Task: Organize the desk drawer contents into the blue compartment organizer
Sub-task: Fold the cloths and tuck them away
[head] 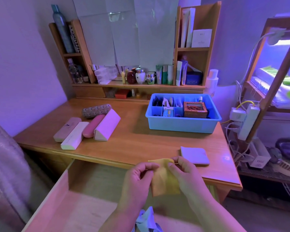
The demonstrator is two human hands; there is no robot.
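Observation:
Both hands hold a yellow cloth [164, 181] over the open desk drawer [70, 198]. My left hand [137, 178] pinches its left edge and my right hand [184, 171] pinches its top right corner. The blue compartment organizer [182, 124] stands on the desk at the back right, with an ornate red box [195, 109], small packets and a small bottle in its compartments. A folded white cloth [195, 155] lies on the desk just beyond my right hand. A crumpled light blue cloth [146, 220] lies in the drawer below my wrists.
Several glasses cases [89, 128] lie in a row on the desk's left side. A wooden shelf unit [137, 86] with bottles and jars runs along the back. A power strip with cables [244, 121] and a lit rack stand to the right.

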